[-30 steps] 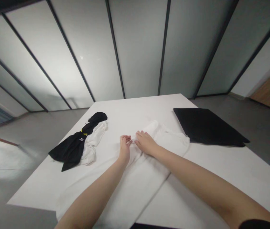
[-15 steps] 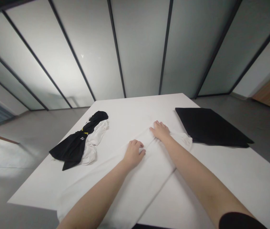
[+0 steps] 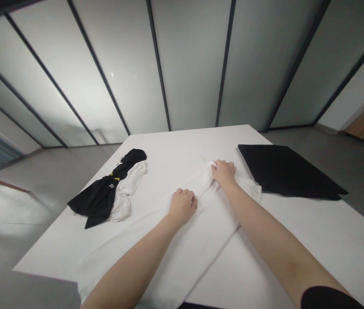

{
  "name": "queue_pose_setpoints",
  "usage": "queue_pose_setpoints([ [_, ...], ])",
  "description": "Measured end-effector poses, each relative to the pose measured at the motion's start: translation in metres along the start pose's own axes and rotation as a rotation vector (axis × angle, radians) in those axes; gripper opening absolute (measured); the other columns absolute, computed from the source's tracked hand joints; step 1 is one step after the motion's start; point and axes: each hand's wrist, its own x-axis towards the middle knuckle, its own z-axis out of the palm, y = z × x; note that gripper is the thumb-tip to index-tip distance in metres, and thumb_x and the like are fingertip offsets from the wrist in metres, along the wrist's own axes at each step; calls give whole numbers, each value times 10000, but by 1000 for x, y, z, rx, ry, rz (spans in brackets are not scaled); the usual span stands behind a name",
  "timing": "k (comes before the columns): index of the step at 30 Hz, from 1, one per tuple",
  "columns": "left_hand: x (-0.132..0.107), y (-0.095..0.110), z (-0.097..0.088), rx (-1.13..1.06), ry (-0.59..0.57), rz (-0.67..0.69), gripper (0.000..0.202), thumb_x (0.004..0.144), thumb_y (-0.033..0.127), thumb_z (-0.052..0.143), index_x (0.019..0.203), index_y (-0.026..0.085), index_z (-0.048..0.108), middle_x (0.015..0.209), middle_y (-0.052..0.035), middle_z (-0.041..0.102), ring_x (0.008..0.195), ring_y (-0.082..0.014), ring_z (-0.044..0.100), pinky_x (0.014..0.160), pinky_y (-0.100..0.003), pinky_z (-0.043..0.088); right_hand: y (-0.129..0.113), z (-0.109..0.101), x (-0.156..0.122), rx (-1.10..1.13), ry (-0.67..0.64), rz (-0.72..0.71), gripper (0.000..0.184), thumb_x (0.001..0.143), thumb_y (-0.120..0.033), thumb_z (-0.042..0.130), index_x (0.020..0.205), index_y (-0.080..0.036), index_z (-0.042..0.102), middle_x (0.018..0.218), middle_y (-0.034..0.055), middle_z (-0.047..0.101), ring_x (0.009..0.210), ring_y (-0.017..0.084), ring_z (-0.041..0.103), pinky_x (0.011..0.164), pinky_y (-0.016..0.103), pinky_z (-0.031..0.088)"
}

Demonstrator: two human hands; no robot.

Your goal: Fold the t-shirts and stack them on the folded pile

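White garment [image 3: 185,253] is spread over the near middle of the table [image 3: 172,150]. At left, a black garment [image 3: 100,199] is bunched beside crumpled white fabric [image 3: 122,205]. Cloth is pinched by the left hand [image 3: 183,207], fingers curled closed; its far edge is gripped by the right hand's [image 3: 224,172] bent fingers. Rightmost, a black sheet [image 3: 287,171] is laid flat.

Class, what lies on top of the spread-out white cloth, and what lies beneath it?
On the spread-out white cloth are the left hand and right hand. Beneath is the table; anything else there is covered and unseen.
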Motion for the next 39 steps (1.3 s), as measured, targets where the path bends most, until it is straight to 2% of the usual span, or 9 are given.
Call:
queue_pose_setpoints([
  [8, -2, 0, -3, -81, 91, 43, 115, 1031, 233, 577, 940, 217, 646, 1001, -67, 724, 965, -237, 609, 914, -385, 462, 1, -8, 7, 86, -54, 60, 335, 1089, -318, 438, 1358, -195, 596, 1170, 162, 769, 1103, 298, 708, 930, 371, 442],
  [14, -2, 3, -2, -35, -21, 47, 163, 1031, 251, 563, 907, 216, 663, 976, -73, 729, 962, -247, 613, 897, -390, 461, 10, -3, 7, 52, -143, 129, 360, 1042, -303, 503, 1377, -217, 603, 1153, 146, 767, 1146, 330, 687, 962, 411, 442],
  [17, -2, 4, -1, -19, -49, 39, 181, 1029, 265, 563, 899, 212, 678, 971, -80, 733, 973, -260, 614, 905, -403, 462, 12, -1, 4, 40, -66, 115, 409, 1009, -255, 523, 1403, -222, 626, 1316, 179, 696, 1253, 377, 604, 1011, 459, 425],
  [21, -2, 3, 2, -43, -28, 44, 176, 1024, 264, 570, 901, 215, 687, 970, -83, 729, 968, -265, 611, 912, -414, 461, 1, -4, 2, 143, 81, -175, 393, 1008, -189, 484, 1339, -191, 694, 1370, 176, 650, 1288, 341, 547, 1102, 447, 394],
  [24, -3, 2, 3, -52, -14, 49, 175, 1024, 264, 571, 905, 217, 690, 968, -86, 727, 973, -271, 606, 905, -418, 460, -16, 2, -3, 200, -80, -462, 383, 1044, -208, 441, 1304, -183, 721, 1335, 134, 691, 1261, 268, 588, 1138, 367, 394],
  [26, -4, 2, 4, -54, -10, 50, 176, 1024, 269, 573, 904, 216, 691, 971, -82, 727, 972, -268, 603, 905, -413, 458, -25, 11, -9, 146, -216, -512, 402, 1058, -258, 449, 1373, -173, 685, 1422, 131, 669, 1321, 253, 579, 1164, 342, 378],
  [29, -4, 2, 5, -56, -5, 47, 189, 1028, 272, 566, 902, 215, 696, 969, -81, 726, 974, -263, 602, 910, -405, 454, -32, 26, -17, 18, -287, -432, 548, 1071, -383, 458, 1544, -116, 529, 1656, 179, 477, 1525, 322, 411, 1257, 417, 274],
  [32, -4, 1, 6, -67, -6, 48, 196, 1031, 270, 560, 906, 211, 699, 966, -83, 724, 973, -257, 604, 929, -402, 451, -31, 32, -15, -75, -297, -306, 726, 1080, -506, 391, 1646, -51, 359, 1751, 219, 291, 1611, 380, 261, 1294, 477, 191],
  [39, -10, 1, 4, -75, -15, 82, 187, 1059, 277, 533, 957, 209, 674, 1020, -79, 708, 991, -248, 603, 985, -407, 453, -31, 29, 2, -78, -300, -180, 838, 1054, -548, 378, 1655, 30, 291, 1752, 279, 229, 1628, 371, 228, 1303, 457, 180],
])
